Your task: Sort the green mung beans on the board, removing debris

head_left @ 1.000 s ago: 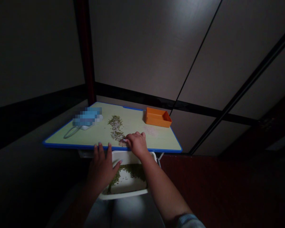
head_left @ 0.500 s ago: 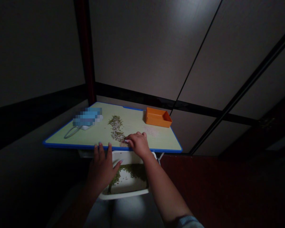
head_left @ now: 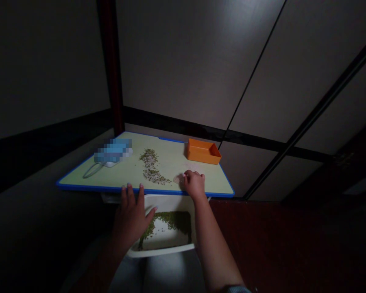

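A loose mix of small green beans and pale grains (head_left: pixel 151 167) lies in a curved trail on the pale yellow table top (head_left: pixel 131 177). My right hand (head_left: pixel 195 183) is on the table to the right of the trail, fingers curled together. A pale, pinkish, see-through-looking patch (head_left: pixel 179 179) shows at its fingertips; I cannot make out what it is. My left hand (head_left: pixel 134 215) is open, fingers spread, with its fingertips at the table's front edge. Its thumb is over a white tub (head_left: pixel 167 199), which holds green beans (head_left: pixel 179 219) and sits below that edge.
An orange open box (head_left: pixel 203 154) stands at the table's back right. A blurred blue item (head_left: pixel 113 149) with a looped strap (head_left: pixel 92 170) is on the left side. Panelled walls (head_left: pixel 183 61) enclose the back and left, and a dark red floor (head_left: pixel 247 236) lies to the right.
My right hand has moved right, away from the near end of the trail, and the pale patch is now beside its fingers. A thin tail of grains now stretches right. My left hand stays put.
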Action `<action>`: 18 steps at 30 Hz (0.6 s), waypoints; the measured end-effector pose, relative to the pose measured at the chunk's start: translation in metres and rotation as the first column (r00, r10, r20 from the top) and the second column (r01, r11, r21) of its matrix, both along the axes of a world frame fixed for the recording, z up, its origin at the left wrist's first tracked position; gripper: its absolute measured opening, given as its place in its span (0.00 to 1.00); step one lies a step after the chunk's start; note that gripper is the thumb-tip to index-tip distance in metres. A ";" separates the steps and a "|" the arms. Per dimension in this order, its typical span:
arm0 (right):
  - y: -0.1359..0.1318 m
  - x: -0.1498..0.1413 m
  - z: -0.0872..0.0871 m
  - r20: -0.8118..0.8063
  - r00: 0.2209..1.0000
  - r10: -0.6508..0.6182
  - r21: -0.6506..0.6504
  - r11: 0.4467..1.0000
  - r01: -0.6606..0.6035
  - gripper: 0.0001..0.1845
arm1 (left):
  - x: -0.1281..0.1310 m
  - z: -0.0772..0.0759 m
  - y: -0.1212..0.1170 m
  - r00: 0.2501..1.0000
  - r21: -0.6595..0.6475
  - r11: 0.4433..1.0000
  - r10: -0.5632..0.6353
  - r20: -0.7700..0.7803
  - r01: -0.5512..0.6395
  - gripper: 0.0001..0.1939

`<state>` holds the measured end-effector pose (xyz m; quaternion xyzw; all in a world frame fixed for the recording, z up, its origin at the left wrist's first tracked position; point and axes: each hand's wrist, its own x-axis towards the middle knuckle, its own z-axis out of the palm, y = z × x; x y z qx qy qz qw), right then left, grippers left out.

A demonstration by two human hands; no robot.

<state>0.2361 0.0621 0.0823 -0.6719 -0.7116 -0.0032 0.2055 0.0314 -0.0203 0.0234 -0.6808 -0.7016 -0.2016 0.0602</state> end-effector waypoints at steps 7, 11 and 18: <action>-0.002 0.000 0.000 0.013 0.998 0.054 -0.048 0.997 -0.053 0.14 | -0.001 -0.003 0.001 1.000 0.021 1.000 -0.006 0.007 0.006 0.39; -0.001 0.000 0.000 0.016 1.000 0.022 -0.062 0.998 -0.021 0.14 | -0.002 -0.004 0.002 1.000 0.014 1.000 -0.005 0.005 0.005 0.40; 0.001 0.000 -0.001 0.006 0.999 -0.052 -0.045 0.998 0.052 0.15 | -0.001 -0.005 0.002 1.000 0.020 1.000 -0.011 -0.002 0.011 0.40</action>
